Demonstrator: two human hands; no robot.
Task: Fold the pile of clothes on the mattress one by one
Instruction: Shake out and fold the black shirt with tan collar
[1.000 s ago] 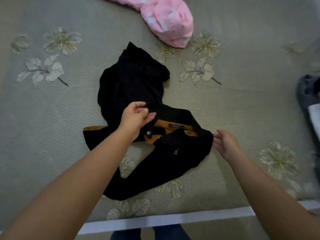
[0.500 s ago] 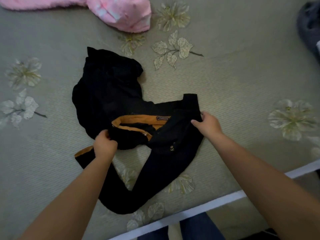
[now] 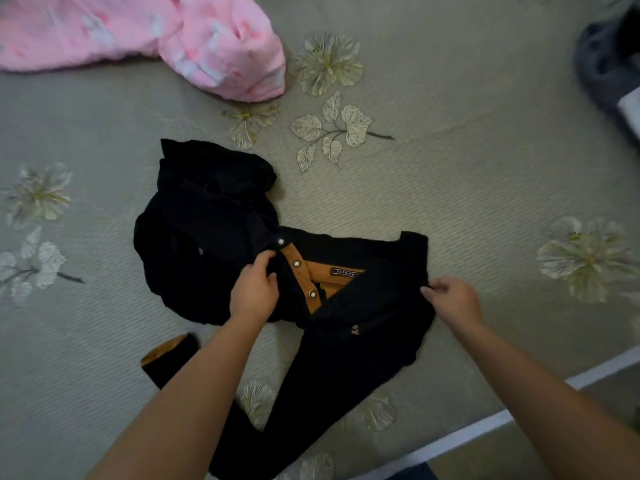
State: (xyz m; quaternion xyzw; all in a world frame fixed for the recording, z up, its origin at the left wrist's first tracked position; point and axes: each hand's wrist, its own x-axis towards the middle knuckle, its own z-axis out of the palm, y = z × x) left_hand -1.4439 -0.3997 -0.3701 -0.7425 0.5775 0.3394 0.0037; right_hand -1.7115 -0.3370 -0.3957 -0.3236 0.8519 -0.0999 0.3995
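Observation:
A black shirt (image 3: 360, 327) with a tan inner collar and snap buttons lies crumpled on the grey-green mattress (image 3: 485, 188). One sleeve runs toward the near edge, and a tan-lined cuff shows at the lower left. My left hand (image 3: 254, 294) grips the black fabric just left of the tan button placket. My right hand (image 3: 453, 301) pinches the shirt's right shoulder edge. A pink garment (image 3: 194, 43) lies at the far left.
A dark grey pile of clothes (image 3: 602, 67) with something white sits at the right edge. The mattress's white-trimmed near edge (image 3: 485, 427) runs diagonally across the bottom right. Embroidered flowers and leaves dot the cover.
My left hand moved up from the lower collar flap to the placket, which now lies opened with its snaps showing. My right hand stayed at the shoulder. The view shifted right.

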